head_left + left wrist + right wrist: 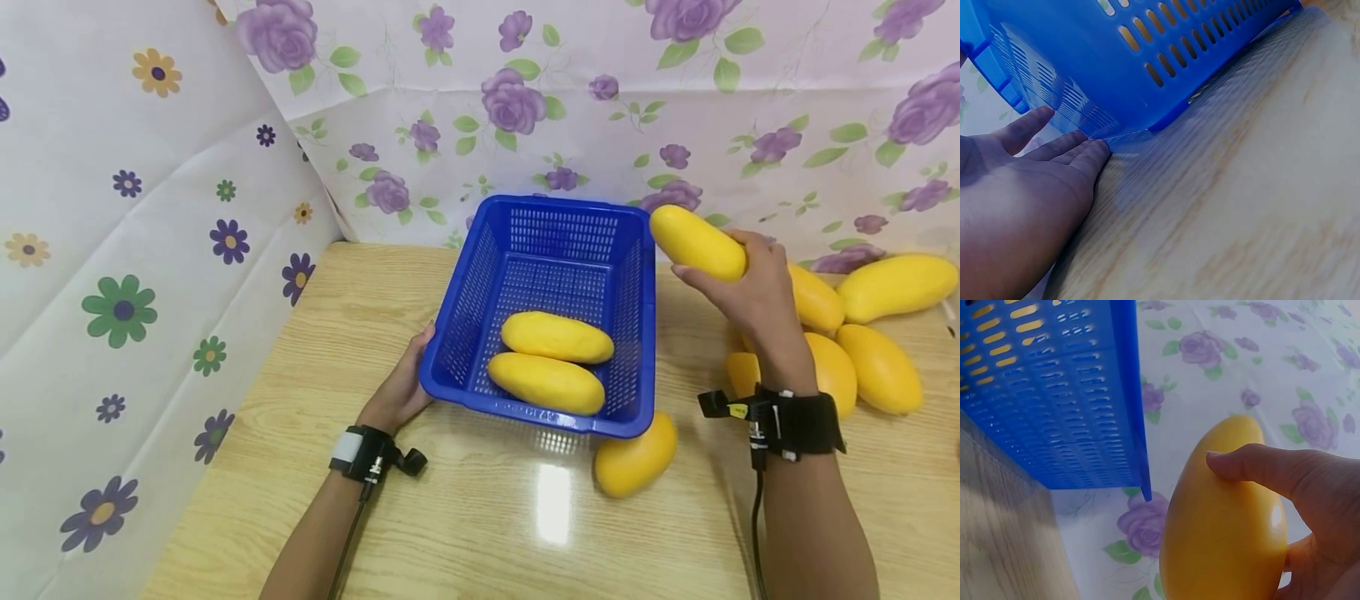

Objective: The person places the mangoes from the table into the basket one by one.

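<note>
Head view: yellow fruit [697, 242] held beside a blue basket [557, 287]

Right hand [753, 296] grips the fruit with thumb and fingers, the basket's rim just to its left. Left hand [401, 383], fingers extended, touches the basket's side. Two more fruits [557, 337] lie inside, between the hands. The smooth held fruit could slip, or a bumped rim might shift the basket, which the left fingers merely touch

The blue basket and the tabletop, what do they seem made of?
The blue basket looks like moulded plastic with a slight sheen, given its even colour and regular slots. The tabletop could be wood or printed laminate; it shows grain and a glossy reflection.
</note>
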The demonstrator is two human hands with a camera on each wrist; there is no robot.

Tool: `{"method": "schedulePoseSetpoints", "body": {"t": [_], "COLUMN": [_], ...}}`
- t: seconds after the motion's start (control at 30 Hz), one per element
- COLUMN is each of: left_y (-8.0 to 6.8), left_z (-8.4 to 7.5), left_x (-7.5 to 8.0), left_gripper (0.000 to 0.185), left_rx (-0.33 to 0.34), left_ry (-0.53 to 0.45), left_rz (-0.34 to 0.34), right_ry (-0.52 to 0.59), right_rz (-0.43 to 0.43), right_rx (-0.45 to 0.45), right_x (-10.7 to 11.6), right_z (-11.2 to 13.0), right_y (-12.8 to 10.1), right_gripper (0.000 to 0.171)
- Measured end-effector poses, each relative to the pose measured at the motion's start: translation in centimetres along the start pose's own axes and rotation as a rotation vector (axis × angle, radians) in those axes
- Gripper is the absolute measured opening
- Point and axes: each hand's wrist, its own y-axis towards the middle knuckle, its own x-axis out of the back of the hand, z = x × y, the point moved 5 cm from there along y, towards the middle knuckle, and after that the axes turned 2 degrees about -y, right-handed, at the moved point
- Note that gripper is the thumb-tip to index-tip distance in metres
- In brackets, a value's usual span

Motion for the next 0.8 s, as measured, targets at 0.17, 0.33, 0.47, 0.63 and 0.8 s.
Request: {"method": "schedulePoseSetpoints", "body": {"t": [0.17, 0.33, 0.47, 0.63, 0.8], "left_y": [0.0, 0.0, 0.0, 0.1, 0.1], "left_z": [0.0, 0.0, 0.0, 0.0, 0.0], "left_x": [0.1, 0.0, 0.0, -0.1, 0.0], "left_gripper": [0.079, 0.078, 0.077, 0.077, 0.077], "left_rx": [0.002, -0.001, -0.009, -0.019, -0.023], "left_ry": [0.005, 0.009, 0.005, -0.009, -0.018], "left_rz": [-0.006, -0.005, -0.005, 0.002, 0.003], "right_ry": [0.009, 0.022, 0.026, 0.03, 0.033], "right_rz": [-0.001, 0.004, 0.01, 0.008, 0.007], "right_rx": [0.004, 0.012, 0.017, 0.03, 0.054], "right_x": [0.1, 0.2, 0.1, 0.2, 0.2], "right_z": [0.6, 1.1, 1.4, 1.7, 2.2], "right_y": [-0.4, -0.7, -0.9, -1.1, -1.3], "right_gripper": [0.096, 0.096, 0.095, 0.094, 0.091]}}
